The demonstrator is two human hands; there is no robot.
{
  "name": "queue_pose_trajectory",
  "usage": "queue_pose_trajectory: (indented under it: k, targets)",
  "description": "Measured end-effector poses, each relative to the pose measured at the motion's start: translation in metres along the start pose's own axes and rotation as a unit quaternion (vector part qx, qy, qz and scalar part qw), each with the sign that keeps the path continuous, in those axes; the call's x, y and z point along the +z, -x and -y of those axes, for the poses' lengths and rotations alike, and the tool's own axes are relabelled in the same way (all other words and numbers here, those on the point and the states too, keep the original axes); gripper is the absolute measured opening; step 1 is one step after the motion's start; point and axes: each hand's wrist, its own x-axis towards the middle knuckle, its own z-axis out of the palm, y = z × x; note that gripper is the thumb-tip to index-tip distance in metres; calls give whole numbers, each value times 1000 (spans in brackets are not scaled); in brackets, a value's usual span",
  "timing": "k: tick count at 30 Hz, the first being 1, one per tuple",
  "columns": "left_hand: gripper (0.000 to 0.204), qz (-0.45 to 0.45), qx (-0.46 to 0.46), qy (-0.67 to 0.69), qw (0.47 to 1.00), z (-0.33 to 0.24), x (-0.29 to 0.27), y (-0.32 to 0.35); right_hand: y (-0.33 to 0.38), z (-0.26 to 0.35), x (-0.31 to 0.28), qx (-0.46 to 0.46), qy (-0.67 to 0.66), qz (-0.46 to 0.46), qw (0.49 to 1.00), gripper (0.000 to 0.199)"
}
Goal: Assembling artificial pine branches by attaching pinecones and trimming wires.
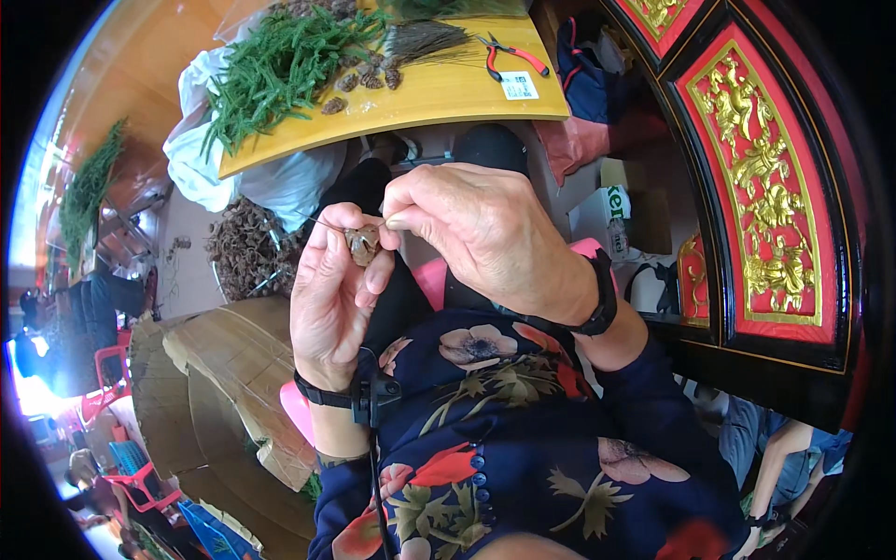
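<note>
Fingers: left hand clamped on pine cone, right hand pinched together beside it, on what cannot tell | cone aloft, short of near edge of worktop | likely light, stiff, brittle-scaled; grip lightly round its middle

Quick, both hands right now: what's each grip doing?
Left hand: closed, holding a brown pine cone.
Right hand: closed in a pinch beside it; whether it holds anything cannot be told.

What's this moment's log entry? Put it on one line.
left hand: holds brown cone | right hand: fingers pinched together beside it | yellow tabletop: green sprigs, loose cones, red-handled pliers
</note>
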Motion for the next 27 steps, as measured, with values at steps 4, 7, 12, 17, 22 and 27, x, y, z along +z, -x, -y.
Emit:
queue_pose_trajectory:
  k: [4,7,12,17,22,27]
  targets:
    - [19,25,-7,20,999,-2,-4,1,-2,0,-3,-29,-3,-2,1000,6]
    - [17,41,-10,31,999,-3,-4,1,-5,-2,-11,-6,-15,16,1000,5]
    - [15,34,-2,28,999,-6,-4,1,-5,0,-25,181,-101,17,978,11]
    - [13,-1,11,4,1000,-5,-2,2,-3,-12,-24,219,-186,82,954,14]
    - [13,-33,34,-30,998,-4,1,1,-2,-14,-15,249,-236,115,932,13]
    - [11,-73,34,-64,995,-1,4,2,-2,-14,0,297,-342,94,886,12]
